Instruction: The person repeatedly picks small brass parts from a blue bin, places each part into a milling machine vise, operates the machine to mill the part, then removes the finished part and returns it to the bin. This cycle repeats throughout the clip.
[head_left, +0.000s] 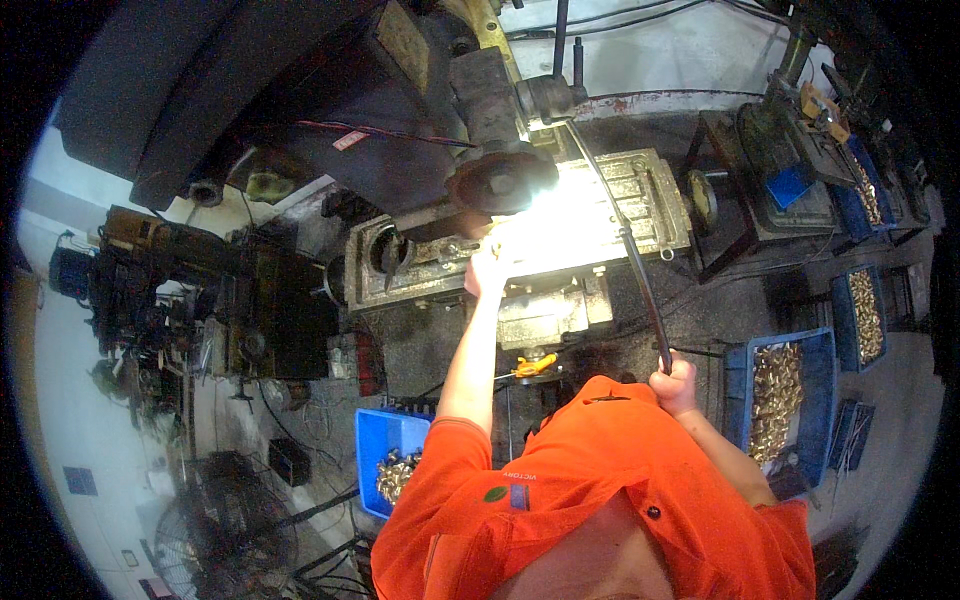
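My right hand (675,383) is wrapped round the dark grip at the lower end of a long metal lever (643,280). That lever slants up to a shaft on the machine. My left hand (487,272) reaches forward with its fingers curled in at the machine's slotted metal table (648,195). Strong glare washes out its fingertips, and whatever sits between them cannot be made out. Just beyond that hand hangs a dark round machine head (495,182). A bright light burns at its right side and whitens the middle of the table.
A blue bin (737,400) of brass-coloured parts stands right of me, a smaller blue bin (843,320) beyond it. Another blue bin (373,440) with metal pieces is by my left elbow. An orange-handled tool (535,367) lies below the table. A fan (225,530) stands lower left.
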